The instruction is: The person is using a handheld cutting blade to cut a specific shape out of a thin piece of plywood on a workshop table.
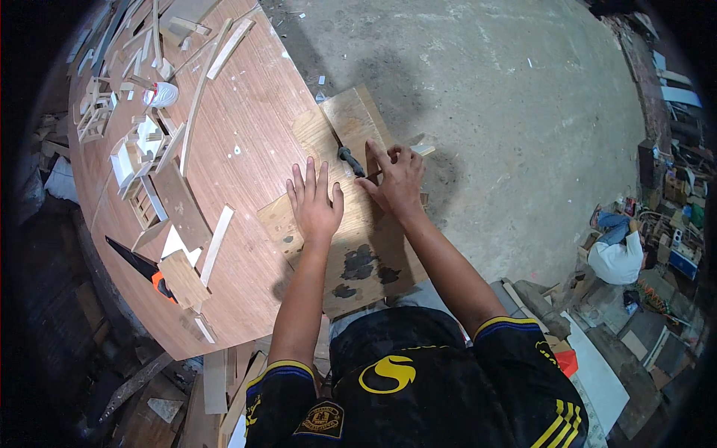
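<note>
My left hand (314,205) lies flat, fingers spread, on a wooden board (306,257) with dark stains. My right hand (396,179) is just right of it, fingers apart and slightly bent, over the board's right side. Close to its thumb and fingertips is a dark, narrow tool-like thing (349,160); its exact kind is hard to make out, and I cannot tell whether the thumb touches it. Beyond that thing, a lighter piece of wood (355,116) sticks out past the table's edge.
On the reddish-brown table (250,142) at left lie long wood strips (196,112), small wooden models (138,157), a white tub (163,95), and a hand saw (138,261) partly under a wood block (184,278). A person (616,254) sits on the floor at far right among clutter.
</note>
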`<move>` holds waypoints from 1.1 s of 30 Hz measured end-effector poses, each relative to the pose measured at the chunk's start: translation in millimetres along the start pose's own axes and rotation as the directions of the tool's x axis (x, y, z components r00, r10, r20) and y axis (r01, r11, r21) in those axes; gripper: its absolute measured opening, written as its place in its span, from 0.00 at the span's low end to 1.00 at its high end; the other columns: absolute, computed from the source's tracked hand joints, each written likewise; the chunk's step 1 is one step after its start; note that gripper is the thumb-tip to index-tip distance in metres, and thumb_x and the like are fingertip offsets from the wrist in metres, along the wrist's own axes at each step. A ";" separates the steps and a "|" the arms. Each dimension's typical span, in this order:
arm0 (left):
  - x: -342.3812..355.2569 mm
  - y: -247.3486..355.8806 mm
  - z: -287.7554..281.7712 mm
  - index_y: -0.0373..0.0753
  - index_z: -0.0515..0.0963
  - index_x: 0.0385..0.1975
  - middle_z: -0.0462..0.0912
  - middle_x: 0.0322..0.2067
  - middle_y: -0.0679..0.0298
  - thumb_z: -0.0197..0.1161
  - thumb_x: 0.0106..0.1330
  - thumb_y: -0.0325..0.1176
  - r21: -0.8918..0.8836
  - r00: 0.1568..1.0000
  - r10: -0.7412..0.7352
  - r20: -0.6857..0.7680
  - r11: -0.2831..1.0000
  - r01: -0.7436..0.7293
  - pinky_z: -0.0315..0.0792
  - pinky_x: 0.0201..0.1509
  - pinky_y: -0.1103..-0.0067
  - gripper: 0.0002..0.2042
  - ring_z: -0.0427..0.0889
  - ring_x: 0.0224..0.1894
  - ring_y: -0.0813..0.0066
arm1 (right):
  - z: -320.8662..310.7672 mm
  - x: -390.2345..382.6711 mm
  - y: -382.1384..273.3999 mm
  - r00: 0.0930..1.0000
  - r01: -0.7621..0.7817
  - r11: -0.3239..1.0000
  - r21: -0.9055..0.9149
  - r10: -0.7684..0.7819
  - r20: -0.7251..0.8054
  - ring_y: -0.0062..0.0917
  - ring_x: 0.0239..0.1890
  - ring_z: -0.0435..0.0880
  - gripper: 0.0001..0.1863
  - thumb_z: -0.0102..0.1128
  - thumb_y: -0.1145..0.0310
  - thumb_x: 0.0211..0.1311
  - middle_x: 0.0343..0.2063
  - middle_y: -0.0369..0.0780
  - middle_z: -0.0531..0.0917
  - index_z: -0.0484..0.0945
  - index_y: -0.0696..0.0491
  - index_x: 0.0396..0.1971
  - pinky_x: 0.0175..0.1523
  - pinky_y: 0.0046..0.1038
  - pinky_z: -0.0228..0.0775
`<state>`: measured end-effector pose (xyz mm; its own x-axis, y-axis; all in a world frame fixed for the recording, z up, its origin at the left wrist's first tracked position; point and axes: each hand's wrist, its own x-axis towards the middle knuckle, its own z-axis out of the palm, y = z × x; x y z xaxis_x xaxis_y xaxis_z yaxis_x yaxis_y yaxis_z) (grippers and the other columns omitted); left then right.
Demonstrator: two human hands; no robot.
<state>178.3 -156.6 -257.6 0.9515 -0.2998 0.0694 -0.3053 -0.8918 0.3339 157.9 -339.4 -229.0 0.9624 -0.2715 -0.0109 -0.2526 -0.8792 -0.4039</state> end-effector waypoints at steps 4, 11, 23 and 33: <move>1.3 0.8 -1.4 0.46 0.72 0.64 0.63 0.70 0.58 0.56 0.67 0.43 -0.018 1.000 0.005 -0.003 1.000 -0.005 0.43 0.76 0.53 0.25 0.53 0.74 0.50 | 1.9 -0.1 1.9 1.000 0.017 1.000 -0.016 -0.017 -0.014 0.41 0.52 0.67 0.43 0.76 0.46 0.44 0.50 0.44 0.71 0.71 0.33 0.65 0.59 0.45 0.59; 0.2 0.8 -1.3 0.46 0.72 0.64 0.63 0.70 0.58 0.56 0.67 0.43 -0.025 1.000 -0.001 0.000 1.000 0.001 0.44 0.76 0.53 0.25 0.53 0.74 0.49 | -0.7 2.3 0.3 1.000 0.005 1.000 0.026 -0.006 0.026 0.46 0.54 0.67 0.44 0.77 0.49 0.42 0.52 0.46 0.71 0.71 0.35 0.65 0.60 0.50 0.58; 1.4 2.7 -4.8 0.46 0.72 0.64 0.64 0.70 0.59 0.56 0.67 0.43 -0.023 1.000 -0.006 -0.001 1.000 0.006 0.44 0.76 0.53 0.24 0.54 0.74 0.50 | -1.7 1.9 -1.9 1.000 0.001 1.000 -0.015 -0.001 0.005 0.41 0.52 0.68 0.44 0.76 0.45 0.44 0.50 0.44 0.71 0.69 0.33 0.66 0.60 0.45 0.59; -0.1 -1.4 -5.0 0.45 0.72 0.64 0.63 0.70 0.57 0.56 0.67 0.43 -0.044 1.000 -0.002 -0.003 0.999 0.002 0.46 0.75 0.53 0.25 0.53 0.74 0.49 | -36.4 6.7 -9.3 0.996 0.086 0.985 0.153 -0.083 -0.026 0.49 0.59 0.66 0.50 0.75 0.52 0.45 0.57 0.52 0.68 0.62 0.43 0.71 0.65 0.50 0.57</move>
<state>178.8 -153.7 -253.4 0.9523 -0.2968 0.0711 -0.3012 -0.8765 0.3755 163.1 -347.3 -191.9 0.9771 -0.2077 0.0463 -0.1507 -0.8291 -0.5384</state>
